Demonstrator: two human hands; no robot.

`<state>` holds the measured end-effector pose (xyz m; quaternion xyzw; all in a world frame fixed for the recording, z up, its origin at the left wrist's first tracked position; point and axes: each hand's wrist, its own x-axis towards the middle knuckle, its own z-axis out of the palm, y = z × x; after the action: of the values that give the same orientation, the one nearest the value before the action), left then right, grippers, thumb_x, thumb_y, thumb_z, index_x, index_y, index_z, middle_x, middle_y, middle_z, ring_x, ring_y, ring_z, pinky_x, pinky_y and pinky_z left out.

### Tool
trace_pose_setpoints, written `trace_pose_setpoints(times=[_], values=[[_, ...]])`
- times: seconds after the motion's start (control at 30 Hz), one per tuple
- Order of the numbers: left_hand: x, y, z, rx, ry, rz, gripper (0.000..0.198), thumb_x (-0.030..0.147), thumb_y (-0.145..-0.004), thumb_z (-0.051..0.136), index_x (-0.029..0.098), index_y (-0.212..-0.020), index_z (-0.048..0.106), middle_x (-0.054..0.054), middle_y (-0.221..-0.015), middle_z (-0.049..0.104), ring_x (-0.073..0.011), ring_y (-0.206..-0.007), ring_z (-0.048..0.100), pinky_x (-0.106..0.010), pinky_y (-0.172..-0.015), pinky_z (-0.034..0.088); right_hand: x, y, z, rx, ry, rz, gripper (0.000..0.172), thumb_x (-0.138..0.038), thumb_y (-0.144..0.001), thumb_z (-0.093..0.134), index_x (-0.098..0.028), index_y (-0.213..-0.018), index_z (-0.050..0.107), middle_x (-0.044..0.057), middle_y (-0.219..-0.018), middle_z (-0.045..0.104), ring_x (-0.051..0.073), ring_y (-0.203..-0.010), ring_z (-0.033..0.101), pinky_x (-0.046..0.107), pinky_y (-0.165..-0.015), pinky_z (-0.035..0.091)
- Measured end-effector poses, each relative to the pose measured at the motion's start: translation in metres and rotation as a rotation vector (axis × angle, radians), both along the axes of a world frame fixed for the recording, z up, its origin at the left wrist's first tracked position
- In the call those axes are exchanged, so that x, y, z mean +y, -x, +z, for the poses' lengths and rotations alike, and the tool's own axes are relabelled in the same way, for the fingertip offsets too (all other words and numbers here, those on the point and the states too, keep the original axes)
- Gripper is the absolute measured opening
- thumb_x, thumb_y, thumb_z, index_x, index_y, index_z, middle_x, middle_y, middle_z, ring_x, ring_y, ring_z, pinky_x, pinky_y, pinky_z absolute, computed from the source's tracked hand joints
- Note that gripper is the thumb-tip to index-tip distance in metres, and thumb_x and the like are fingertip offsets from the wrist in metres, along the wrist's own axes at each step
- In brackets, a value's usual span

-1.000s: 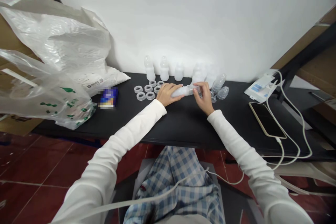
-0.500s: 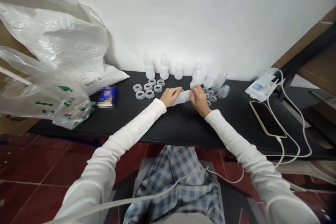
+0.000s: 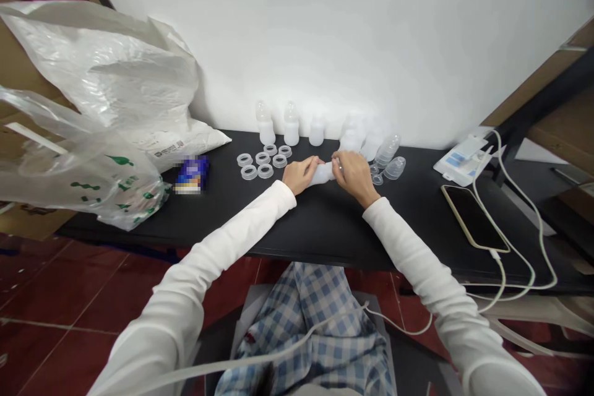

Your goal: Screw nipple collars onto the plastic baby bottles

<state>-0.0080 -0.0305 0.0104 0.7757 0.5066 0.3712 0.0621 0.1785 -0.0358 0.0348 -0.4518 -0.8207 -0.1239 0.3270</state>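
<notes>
We see the left hand [image 3: 301,174] and the right hand [image 3: 353,173] meeting over the middle of the black worktop [image 3: 325,223], toward its back edge. Both grips are clenched on one pale bottle [image 3: 325,172], which lies sideways between them. The left hand wraps its body and the right covers its other end. Loose rings [image 3: 260,164] lie just beside the left hand, and upright bottles [image 3: 291,127] line the back edge. A phone [image 3: 474,216] rests near the right end.

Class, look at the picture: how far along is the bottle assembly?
Done, it seems: capped bottles stand by the wall. In hand: left hand and right hand grip one bottle lying sideways. Left: loose rings and domed caps lie on the table.
</notes>
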Motion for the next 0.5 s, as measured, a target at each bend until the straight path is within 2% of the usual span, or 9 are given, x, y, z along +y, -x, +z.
trace_pose_setpoints(times=[0.1,0.2,0.3,0.4,0.5], values=[[-0.001,0.002,-0.006,0.105,-0.035,-0.093,0.048,0.045,-0.107,0.031,0.025,-0.114,0.073,-0.004,-0.096,0.08,-0.0181,-0.083,0.075,-0.027,-0.068,0.048,-0.004,-0.002,-0.002,-0.083,0.026,-0.032,0.032,-0.031,-0.1,0.035,-0.019,-0.09,0.063,0.008,-0.071,0.067,0.02,-0.064,0.057,0.031,-0.063,0.032],[0.001,0.004,-0.01,0.215,-0.118,-0.15,0.051,0.052,-0.105,0.032,0.022,-0.119,0.071,-0.007,-0.094,0.079,-0.0179,-0.082,0.075,-0.027,-0.07,0.05,-0.009,0.001,-0.004,-0.009,0.105,-0.191,0.032,-0.031,-0.1,0.035,-0.018,-0.097,0.065,0.004,-0.062,0.064,0.018,-0.054,0.052,0.03,-0.057,0.022],[0.006,0.004,-0.012,0.281,-0.17,-0.188,0.06,0.067,-0.097,0.043,0.02,-0.123,0.068,-0.01,-0.097,0.078,-0.0214,-0.085,0.074,-0.03,-0.075,0.052,-0.012,0.002,-0.005,0.068,0.151,-0.285,0.031,-0.031,-0.099,0.036,-0.019,-0.096,0.064,0.003,-0.059,0.063,0.018,-0.051,0.051,0.03,-0.056,0.019],[0.01,0.002,-0.013,0.266,-0.211,-0.223,0.068,0.074,-0.084,0.06,0.017,-0.122,0.064,-0.012,-0.102,0.074,-0.0255,-0.093,0.072,-0.035,-0.082,0.054,-0.012,-0.003,-0.005,0.123,0.135,-0.225,0.033,-0.035,-0.1,0.035,-0.019,-0.095,0.063,0.005,-0.066,0.068,0.018,-0.055,0.056,0.029,-0.056,0.023],[0.016,-0.002,-0.019,0.128,-0.205,-0.171,0.065,0.067,-0.081,0.07,0.016,-0.121,0.057,-0.013,-0.111,0.069,-0.027,-0.103,0.069,-0.041,-0.093,0.052,-0.012,-0.009,-0.006,0.238,0.056,-0.159,0.038,-0.037,-0.103,0.028,-0.02,-0.104,0.062,0.007,-0.081,0.073,0.02,-0.068,0.065,0.029,-0.06,0.035]])
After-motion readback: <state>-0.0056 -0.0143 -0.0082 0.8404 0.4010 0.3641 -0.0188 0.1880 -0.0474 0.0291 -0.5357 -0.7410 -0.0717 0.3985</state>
